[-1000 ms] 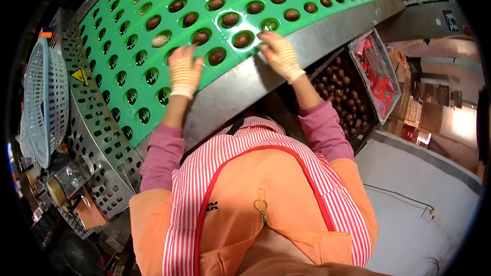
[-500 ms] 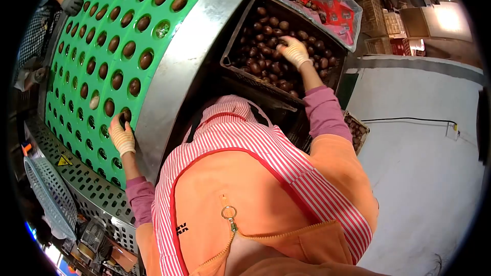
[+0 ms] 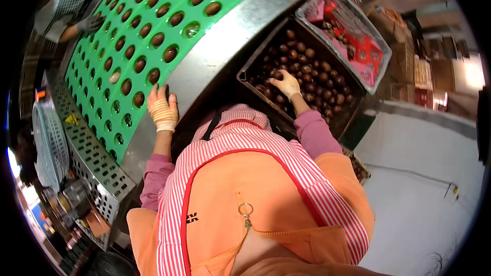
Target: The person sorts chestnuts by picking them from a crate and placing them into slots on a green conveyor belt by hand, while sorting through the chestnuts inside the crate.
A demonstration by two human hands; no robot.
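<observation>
My left hand (image 3: 163,111), in a pale banded glove with bare fingertips, lies over the steel rim (image 3: 204,53) of the green cupped conveyor (image 3: 134,135). Its fingers are stretched out a little apart, and no fruit shows in them. Just beyond its fingertips, dark brown-purple passion fruits sit one to a cup, the nearest being a passion fruit (image 3: 138,99) at the fingers' left. Inside the dark crate (image 3: 250,79), my right hand (image 3: 287,85) wears a similar glove. Its fingers and thumb are closed around a passion fruit (image 3: 278,75), over many loose ones.
Behind the crate stands a plastic-lined bin (image 3: 384,51) with red and pink wrapping. Another person's dark-gloved hand (image 3: 91,24) rests at the conveyor's far side. A blue basket (image 3: 48,138) leans beside the perforated metal guard (image 3: 94,143). A white wall (image 3: 414,184) is at right.
My left hand has left the cup where it held a passion fruit and moved onto the steel rim. My right hand has shifted to the crate's near left. The view has turned.
</observation>
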